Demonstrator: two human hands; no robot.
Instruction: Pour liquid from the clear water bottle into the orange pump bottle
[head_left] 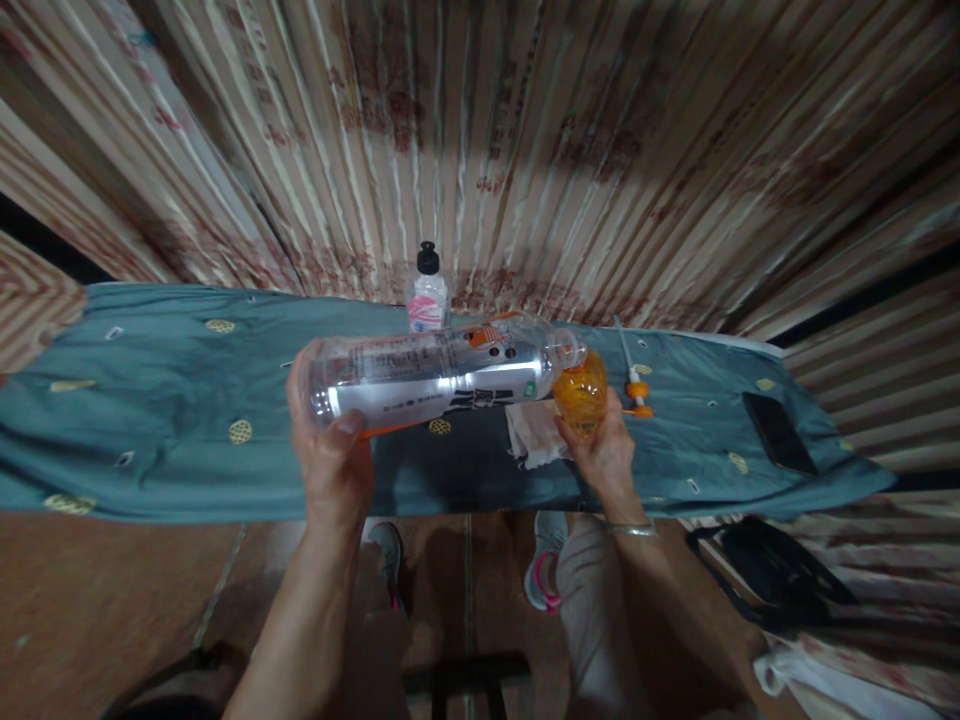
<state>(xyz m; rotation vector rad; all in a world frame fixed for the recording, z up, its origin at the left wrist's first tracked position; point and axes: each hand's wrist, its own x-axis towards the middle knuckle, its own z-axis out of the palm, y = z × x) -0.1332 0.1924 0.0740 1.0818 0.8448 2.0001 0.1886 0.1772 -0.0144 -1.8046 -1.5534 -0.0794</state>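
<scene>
My left hand is closed around the base of a large clear plastic bottle, tipped on its side with its mouth to the right. The mouth meets the top of a small orange bottle, which my right hand grips from below. Both are held above a teal cloth-covered board. A white cloth lies on the board under the bottles.
A small bottle with a black cap stands at the board's far edge. An orange pump nozzle with a white tube and a black phone lie to the right. A dark bag sits on the floor. Striped curtains hang behind.
</scene>
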